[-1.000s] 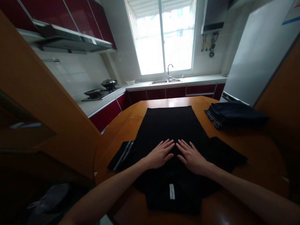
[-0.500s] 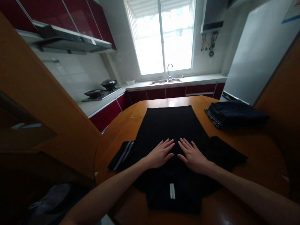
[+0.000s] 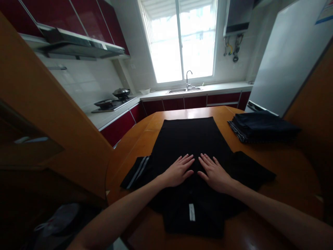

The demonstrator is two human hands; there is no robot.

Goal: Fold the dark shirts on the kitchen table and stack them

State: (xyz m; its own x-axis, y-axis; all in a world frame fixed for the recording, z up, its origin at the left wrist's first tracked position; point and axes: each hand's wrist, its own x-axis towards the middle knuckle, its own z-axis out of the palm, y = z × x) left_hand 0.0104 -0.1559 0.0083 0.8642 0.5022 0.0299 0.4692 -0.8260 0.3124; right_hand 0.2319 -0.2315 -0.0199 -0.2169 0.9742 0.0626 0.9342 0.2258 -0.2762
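Observation:
A black short-sleeved shirt lies spread out on the wooden table, its collar toward me and its hem toward the window. Two pale stripes cross its left sleeve; the right sleeve looks plain. Inside the collar shows a small white label. My left hand rests flat on the middle of the shirt, fingers stretched out. Beside it, a small gap apart, my right hand lies flat on the cloth too, its fingers slightly spread. Neither hand grips anything.
A stack of folded dark clothes sits at the table's right, near the fridge. Beyond the table are a counter with a sink and a stove with pans. A wooden panel stands close on the left.

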